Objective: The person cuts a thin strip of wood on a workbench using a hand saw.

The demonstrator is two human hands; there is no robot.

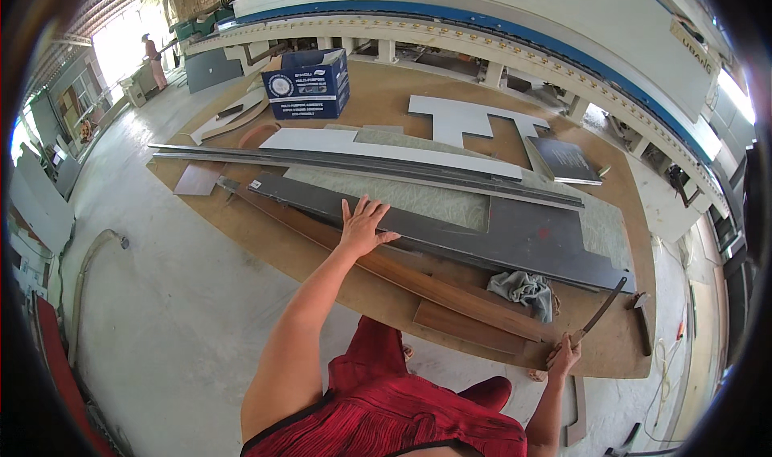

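Note:
My left hand (364, 227) rests on the near edge of a long dark grey board (527, 236), its fingers spread. At the table's near right corner, my right hand (563, 356) is closed round the handle of a file (605, 306). The file's long dark blade slants up and away to the right, apart from the board. Between my hands run long brown wood strips (462, 294) along the near side. A crumpled grey rag (523, 288) lies by the board's near edge, and a hammer (642, 324) sits right of the file.
The brown table (378, 302) also bears dark long strips (370, 174), white cut panels (450, 119), a dark square panel (565, 159) and a blue box (305, 85). Behind stands a long machine (482, 43). A hose (87, 276) lies on the floor at left; a person (153, 59) stands far off.

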